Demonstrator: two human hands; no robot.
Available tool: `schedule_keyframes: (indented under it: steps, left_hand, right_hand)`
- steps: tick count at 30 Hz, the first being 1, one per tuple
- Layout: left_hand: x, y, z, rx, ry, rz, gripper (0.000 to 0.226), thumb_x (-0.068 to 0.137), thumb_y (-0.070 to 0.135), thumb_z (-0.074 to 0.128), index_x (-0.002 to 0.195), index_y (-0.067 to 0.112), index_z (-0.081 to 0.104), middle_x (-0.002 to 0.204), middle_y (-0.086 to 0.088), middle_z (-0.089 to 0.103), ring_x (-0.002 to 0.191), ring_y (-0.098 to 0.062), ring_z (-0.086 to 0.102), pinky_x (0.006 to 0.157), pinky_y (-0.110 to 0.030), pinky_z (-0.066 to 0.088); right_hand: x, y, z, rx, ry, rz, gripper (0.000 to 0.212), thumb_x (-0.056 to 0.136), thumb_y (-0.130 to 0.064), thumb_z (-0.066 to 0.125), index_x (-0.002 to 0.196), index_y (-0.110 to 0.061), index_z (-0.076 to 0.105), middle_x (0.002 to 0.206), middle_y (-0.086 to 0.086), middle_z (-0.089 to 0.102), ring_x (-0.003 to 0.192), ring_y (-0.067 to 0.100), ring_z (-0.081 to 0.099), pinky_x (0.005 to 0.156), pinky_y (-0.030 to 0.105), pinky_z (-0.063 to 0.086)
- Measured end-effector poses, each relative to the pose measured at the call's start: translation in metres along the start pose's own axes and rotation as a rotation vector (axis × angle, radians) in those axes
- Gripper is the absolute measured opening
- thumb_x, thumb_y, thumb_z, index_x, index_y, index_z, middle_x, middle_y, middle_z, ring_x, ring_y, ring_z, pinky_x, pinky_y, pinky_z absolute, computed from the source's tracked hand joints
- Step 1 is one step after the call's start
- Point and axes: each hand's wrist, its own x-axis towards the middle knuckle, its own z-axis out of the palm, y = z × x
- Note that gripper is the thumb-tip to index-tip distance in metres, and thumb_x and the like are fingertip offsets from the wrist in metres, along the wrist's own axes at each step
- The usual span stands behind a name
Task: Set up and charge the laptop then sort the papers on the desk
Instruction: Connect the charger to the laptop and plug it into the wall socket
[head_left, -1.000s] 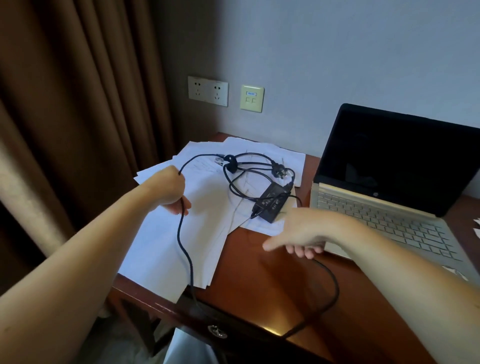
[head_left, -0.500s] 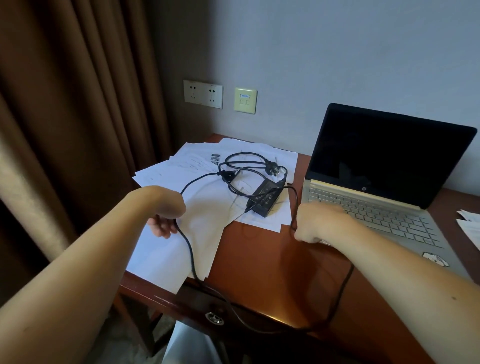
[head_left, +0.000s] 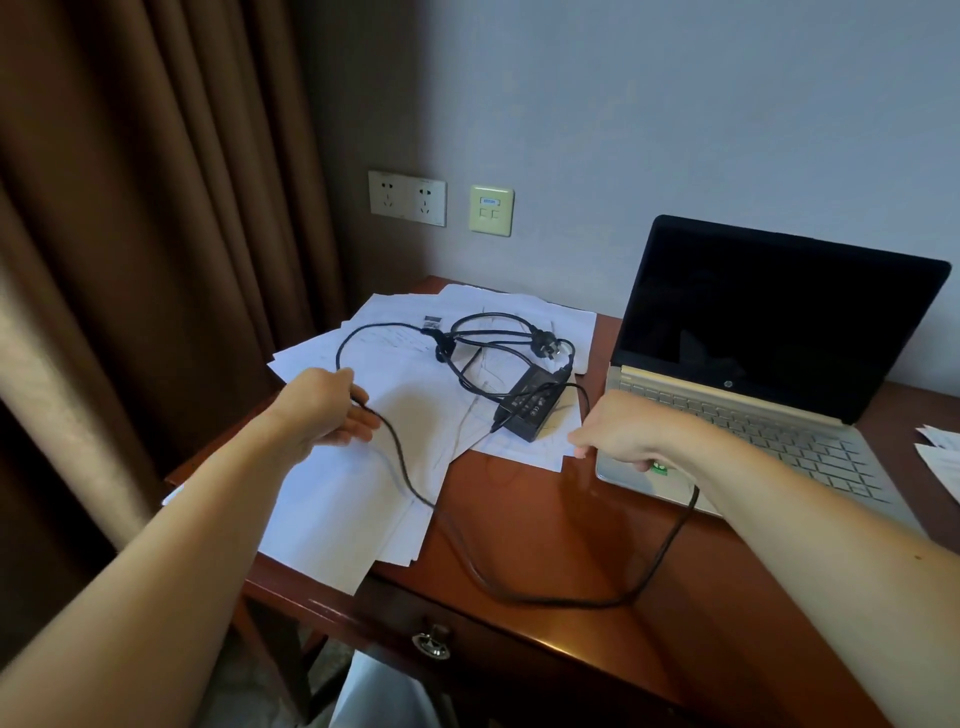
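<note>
- The laptop (head_left: 769, 312) stands open with a dark screen on the right of the surface (head_left: 519, 530). Its left front corner is just under my right hand (head_left: 623, 431).
- The right hand is curled at that corner. The cable (head_left: 571, 603) comes out from beneath the wrist, so I judge it grips the laptop end of the lead, though the tip itself is hidden.
- The left hand (head_left: 332, 410) holds the same cable loosely over the papers (head_left: 353, 509), with the cord passing through its fingers.
- The step in hand looks like seating the lead in the laptop's left side. I would line the tip up square to the edge, push straight in, and let the left hand feed slack so nothing tugs.
- The adapter brick (head_left: 535, 410) lies on the papers between the hands, and the wall plug (head_left: 550, 349) lies tangled in loops just behind it. Those loops need freeing before the plug can reach the wall socket (head_left: 407, 197).
- The cable's low loop sags past the front edge, above the drawer knob (head_left: 431, 642), where it could catch.
- The papers overhang the front left edge, so dragging the cord may sweep them off.
- A curtain (head_left: 130, 260) closes in the left side. The open room is the bare wood between the papers and the laptop, with more sheets (head_left: 940, 452) at the far right.
</note>
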Motion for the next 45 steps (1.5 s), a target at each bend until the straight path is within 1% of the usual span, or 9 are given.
schedule_keyframes:
  steps: [3,7,11,16,21,29,33,39,45]
  left_hand:
    - [0.004,-0.014,0.0,0.379,0.021,-0.054,0.047,0.108,0.024,0.037,0.076,0.002,0.062,0.053,-0.009,0.065,0.043,-0.018,0.059,0.052,-0.026,0.044]
    - [0.008,-0.017,0.005,0.854,0.356,0.168,0.038,0.097,0.04,0.057,0.11,0.004,0.057,0.099,-0.012,0.065,0.089,-0.034,0.064,0.068,-0.034,0.045]
    - [-0.011,0.019,0.05,0.562,0.264,0.675,0.035,0.099,0.05,0.054,0.095,0.017,0.065,0.091,-0.001,0.062,0.089,-0.027,0.061,0.073,-0.034,0.045]
    - [-0.018,0.045,0.116,0.605,-0.222,0.626,0.046,0.099,0.048,0.055,0.087,0.007,0.072,0.069,-0.007,0.063,0.066,-0.023,0.058,0.061,-0.032,0.047]
    - [-0.011,0.052,0.123,0.316,-0.291,0.654,0.016,0.106,0.028,0.05,0.101,0.02,0.062,0.073,-0.001,0.071,0.058,-0.008,0.061,0.055,-0.014,0.047]
    - [-0.008,0.04,0.128,0.283,-0.431,0.747,0.011,0.101,0.021,0.062,0.099,0.014,0.07,0.068,0.014,0.063,0.058,0.005,0.054,0.065,-0.012,0.043]
    - [-0.003,0.043,0.119,0.22,-0.425,0.618,0.027,0.101,0.039,0.058,0.087,0.021,0.072,0.067,0.018,0.065,0.062,0.004,0.055,0.062,-0.012,0.04]
    - [0.015,0.069,0.119,-0.108,-0.446,0.273,0.055,0.104,0.051,0.046,0.146,0.017,0.049,0.136,-0.003,0.058,0.114,-0.024,0.063,0.085,-0.033,0.052]
    - [0.017,0.1,0.132,-0.112,-0.448,0.27,0.023,0.104,0.026,0.055,0.105,0.011,0.072,0.107,-0.004,0.07,0.097,-0.02,0.065,0.09,-0.035,0.056]
  right_hand:
    - [0.006,0.001,-0.004,0.112,-0.064,0.051,0.013,0.091,-0.01,0.057,0.094,-0.006,0.069,0.054,0.004,0.039,0.043,0.017,0.032,0.044,0.022,0.031]
    - [0.004,0.002,-0.013,0.061,0.0,0.086,0.016,0.091,-0.019,0.055,0.098,-0.012,0.067,0.049,0.002,0.031,0.038,0.018,0.027,0.043,0.02,0.026]
    - [0.011,0.009,-0.015,0.121,0.089,0.09,0.015,0.09,-0.02,0.057,0.086,-0.007,0.062,0.047,0.001,0.03,0.039,0.018,0.026,0.044,0.02,0.023]
    - [0.009,0.022,-0.021,0.198,-0.083,0.064,0.022,0.099,-0.014,0.053,0.112,-0.001,0.065,0.062,0.005,0.045,0.049,0.015,0.036,0.043,0.023,0.028]
    - [-0.002,0.021,-0.027,-0.092,0.077,-0.15,0.027,0.102,-0.019,0.048,0.116,-0.012,0.07,0.113,-0.001,0.066,0.103,0.02,0.061,0.091,0.031,0.05]
    - [0.038,-0.018,-0.01,0.58,0.227,0.01,0.037,0.09,-0.046,0.053,0.08,-0.011,0.061,0.066,0.005,0.045,0.056,0.018,0.035,0.053,0.03,0.026]
    - [0.05,-0.024,0.004,0.814,0.184,0.07,0.022,0.083,-0.033,0.067,0.081,-0.011,0.062,0.061,0.004,0.041,0.046,0.016,0.027,0.046,0.028,0.02]
    - [0.055,-0.028,0.007,1.099,0.044,0.075,0.005,0.087,-0.01,0.065,0.083,-0.009,0.062,0.058,0.001,0.046,0.049,0.012,0.035,0.044,0.025,0.029]
    - [0.053,-0.021,0.002,1.129,0.012,-0.001,0.01,0.092,-0.012,0.062,0.094,-0.004,0.068,0.08,0.01,0.063,0.069,0.019,0.052,0.057,0.028,0.049]
